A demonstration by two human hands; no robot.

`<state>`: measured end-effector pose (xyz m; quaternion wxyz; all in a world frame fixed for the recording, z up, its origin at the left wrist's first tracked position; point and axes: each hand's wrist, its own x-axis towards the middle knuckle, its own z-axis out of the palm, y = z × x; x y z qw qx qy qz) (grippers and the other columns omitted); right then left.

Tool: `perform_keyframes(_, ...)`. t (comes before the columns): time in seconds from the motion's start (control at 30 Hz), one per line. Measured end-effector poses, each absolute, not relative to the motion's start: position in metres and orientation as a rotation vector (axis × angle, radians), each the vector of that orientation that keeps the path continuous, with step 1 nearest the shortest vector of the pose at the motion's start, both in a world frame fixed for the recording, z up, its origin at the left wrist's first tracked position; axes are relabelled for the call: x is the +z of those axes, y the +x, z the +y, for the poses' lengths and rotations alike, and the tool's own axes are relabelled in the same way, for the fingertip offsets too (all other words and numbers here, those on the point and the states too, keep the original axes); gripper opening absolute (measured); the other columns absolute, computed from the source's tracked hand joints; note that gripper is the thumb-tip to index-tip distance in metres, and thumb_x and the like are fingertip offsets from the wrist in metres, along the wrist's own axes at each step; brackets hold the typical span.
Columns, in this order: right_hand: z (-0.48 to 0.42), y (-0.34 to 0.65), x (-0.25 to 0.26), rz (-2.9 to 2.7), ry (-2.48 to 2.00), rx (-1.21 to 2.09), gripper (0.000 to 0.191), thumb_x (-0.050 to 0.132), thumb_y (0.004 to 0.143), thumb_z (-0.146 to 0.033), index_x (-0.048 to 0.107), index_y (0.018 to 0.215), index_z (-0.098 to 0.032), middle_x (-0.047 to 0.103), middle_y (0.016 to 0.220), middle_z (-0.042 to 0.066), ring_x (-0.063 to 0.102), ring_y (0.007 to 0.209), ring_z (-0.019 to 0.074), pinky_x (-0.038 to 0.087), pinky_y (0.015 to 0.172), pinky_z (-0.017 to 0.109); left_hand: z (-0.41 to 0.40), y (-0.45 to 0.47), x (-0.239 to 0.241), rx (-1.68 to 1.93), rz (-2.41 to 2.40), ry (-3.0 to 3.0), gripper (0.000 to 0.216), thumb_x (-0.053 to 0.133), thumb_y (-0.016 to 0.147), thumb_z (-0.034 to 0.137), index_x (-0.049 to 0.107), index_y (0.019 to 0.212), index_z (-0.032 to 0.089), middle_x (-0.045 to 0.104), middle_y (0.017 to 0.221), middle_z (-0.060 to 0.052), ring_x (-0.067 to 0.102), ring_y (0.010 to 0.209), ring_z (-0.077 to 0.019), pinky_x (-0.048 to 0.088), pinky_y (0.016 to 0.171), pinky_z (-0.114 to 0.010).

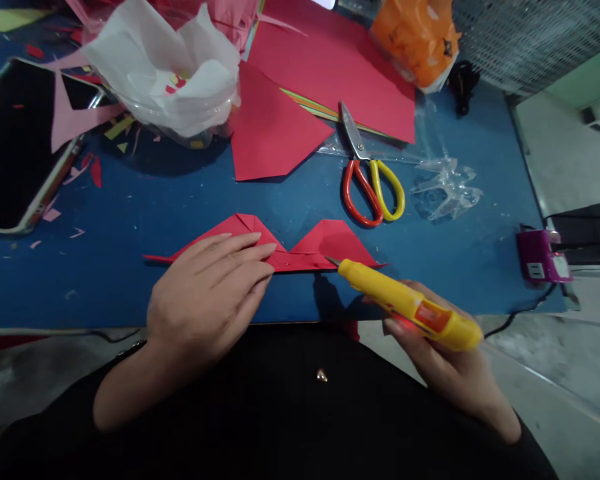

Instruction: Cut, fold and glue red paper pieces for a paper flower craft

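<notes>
Folded red paper, head view: lies along the desk's near edge, 2 peaks formed. I judge folding done, gluing unfinished. I read the left hand flat, unclenched, on the left peak; right hand clamped on the yellow glue gun, tip at the right peak's base.

No legible lettering or numbers; only dark, unreadable marks on the crumpled orange bag.

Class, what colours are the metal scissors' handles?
One red looped handle, one yellow looped handle, in the head view.
</notes>
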<state>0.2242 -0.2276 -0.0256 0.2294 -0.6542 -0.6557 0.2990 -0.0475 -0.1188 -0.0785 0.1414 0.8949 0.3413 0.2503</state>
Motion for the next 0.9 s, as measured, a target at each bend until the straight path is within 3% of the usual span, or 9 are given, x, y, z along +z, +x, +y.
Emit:
perform_keyframes(0.13,-0.241,0.242,-0.026,-1.637,-1.85,0.773,0.013,0.057,0.097,-0.031,0.065,0.107,-0.028,0.068,0.095,0.004,0.065,0.083,0.0214,0.053,0.071,0.033,-0.118,-0.047,-0.078,0.777,0.963,2.696,0.019,0.061,0.092,0.014,0.069,0.109,0.02,0.076,0.12,-0.007,0.068,0.119,-0.0284,0.052,0.104,-0.047)
perform_keyframes(0.27,-0.246,0.251,-0.025,-1.574,-1.87,0.748,0.016,0.059,0.097,-0.032,0.067,0.111,-0.028,0.068,0.095,0.004,0.064,0.078,0.0207,0.051,0.067,0.033,-0.12,-0.039,-0.07,0.866,0.86,2.888,0.031,0.066,0.089,0.014,0.067,0.119,0.021,0.073,0.127,-0.006,0.066,0.122,-0.0289,0.049,0.108,-0.048)
perform_keyframes(0.5,-0.245,0.253,-0.028,-1.601,-1.87,0.735,0.015,0.059,0.097,-0.037,0.067,0.102,-0.026,0.067,0.087,0.004,0.063,0.073,0.0206,0.05,0.063,0.034,-0.119,0.009,-0.057,0.883,0.733,3.006,0.01,0.063,0.093,0.014,0.07,0.1,0.016,0.075,0.121,-0.009,0.065,0.123,-0.0321,0.044,0.111,-0.057)
perform_keyframes(0.7,-0.25,0.261,-0.031,-1.601,-1.879,0.779,0.013,0.059,0.097,-0.038,0.065,0.099,-0.026,0.069,0.092,0.005,0.064,0.073,0.0211,0.05,0.06,0.034,-0.116,0.03,-0.064,0.812,0.723,3.062,0.019,0.054,0.096,0.01,0.069,0.094,0.02,0.076,0.116,-0.004,0.064,0.122,-0.0275,0.038,0.117,-0.055)
perform_keyframes(0.9,-0.255,0.268,-0.027,-1.716,-1.917,0.749,0.012,0.058,0.097,-0.036,0.06,0.092,-0.026,0.062,0.078,0.001,0.059,0.063,0.0173,0.046,0.055,0.031,-0.116,0.031,-0.067,0.947,0.626,3.039,0.014,0.059,0.094,0.007,0.07,0.094,0.016,0.078,0.106,-0.005,0.068,0.117,-0.0279,0.028,0.123,-0.057)
